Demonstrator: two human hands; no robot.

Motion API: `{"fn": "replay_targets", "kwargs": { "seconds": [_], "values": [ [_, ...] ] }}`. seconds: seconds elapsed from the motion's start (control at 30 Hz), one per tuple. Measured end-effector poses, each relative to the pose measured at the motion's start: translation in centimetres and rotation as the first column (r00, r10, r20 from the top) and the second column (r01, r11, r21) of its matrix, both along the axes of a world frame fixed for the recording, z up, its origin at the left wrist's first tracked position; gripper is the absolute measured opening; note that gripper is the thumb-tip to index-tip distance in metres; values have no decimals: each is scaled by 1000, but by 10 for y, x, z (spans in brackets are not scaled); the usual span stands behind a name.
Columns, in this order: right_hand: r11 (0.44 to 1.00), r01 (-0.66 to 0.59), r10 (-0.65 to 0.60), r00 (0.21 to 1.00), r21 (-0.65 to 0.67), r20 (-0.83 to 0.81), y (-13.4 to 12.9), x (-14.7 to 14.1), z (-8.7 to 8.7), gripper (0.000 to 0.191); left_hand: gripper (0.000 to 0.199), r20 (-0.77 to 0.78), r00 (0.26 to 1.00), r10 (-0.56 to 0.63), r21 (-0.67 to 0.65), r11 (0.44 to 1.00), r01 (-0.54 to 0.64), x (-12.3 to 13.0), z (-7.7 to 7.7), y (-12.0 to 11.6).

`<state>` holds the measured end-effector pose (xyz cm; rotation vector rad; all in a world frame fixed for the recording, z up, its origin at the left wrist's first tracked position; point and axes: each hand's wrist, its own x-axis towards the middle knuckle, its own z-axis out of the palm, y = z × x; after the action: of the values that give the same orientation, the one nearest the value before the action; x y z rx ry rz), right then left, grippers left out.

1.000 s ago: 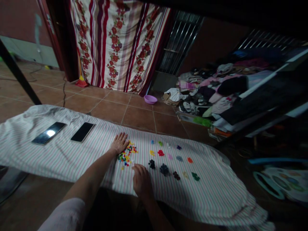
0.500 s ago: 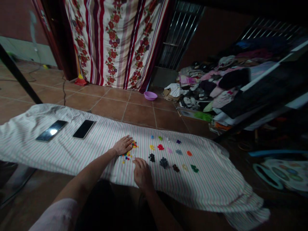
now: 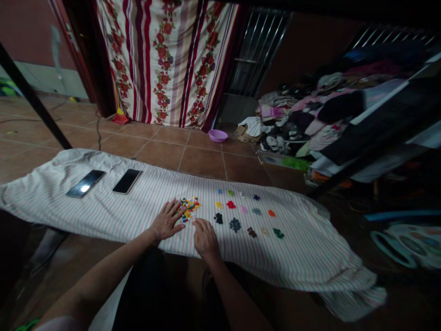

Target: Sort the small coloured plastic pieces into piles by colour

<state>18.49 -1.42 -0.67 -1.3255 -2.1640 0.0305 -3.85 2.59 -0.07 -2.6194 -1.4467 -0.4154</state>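
My left hand lies flat with its fingers spread, the fingertips at the left edge of a mixed heap of small coloured pieces. Just right of that heap is my right hand, its fingers curled and thumb against the index finger; whatever they may hold is too small to make out. Further right, small piles sorted by colour sit in rows, among them a black pile, a red pile, a dark grey pile, a brown pile and a green pile.
A striped cloth covers the surface under everything. Two phones lie on its left part, one reflecting light and one dark. Beyond, on the tiled floor, stand a purple basin and a large heap of clothes.
My left hand has drawn back toward me off the mixed heap, uncovering more of it, and the heap's pieces are spread differently. My right hand stays curled beside it. The view has shifted slightly.
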Motion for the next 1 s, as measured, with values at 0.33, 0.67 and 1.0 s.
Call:
{"fn": "replay_targets", "kwargs": {
  "seconds": [0.33,0.67,1.0],
  "values": [
    [1000,7,-7,1000,-8,8,-1,1,2,42,53,13,990,140,30,990,-140,23,-3,8],
    [998,69,-69,997,4,-28,1,-2,-8,41,51,21,1000,-16,35,999,16,83,11,42],
    [999,37,-38,999,-31,-25,1,0,-3,46,52,11,997,79,-70,995,-78,77,4,55]
  ]
}}
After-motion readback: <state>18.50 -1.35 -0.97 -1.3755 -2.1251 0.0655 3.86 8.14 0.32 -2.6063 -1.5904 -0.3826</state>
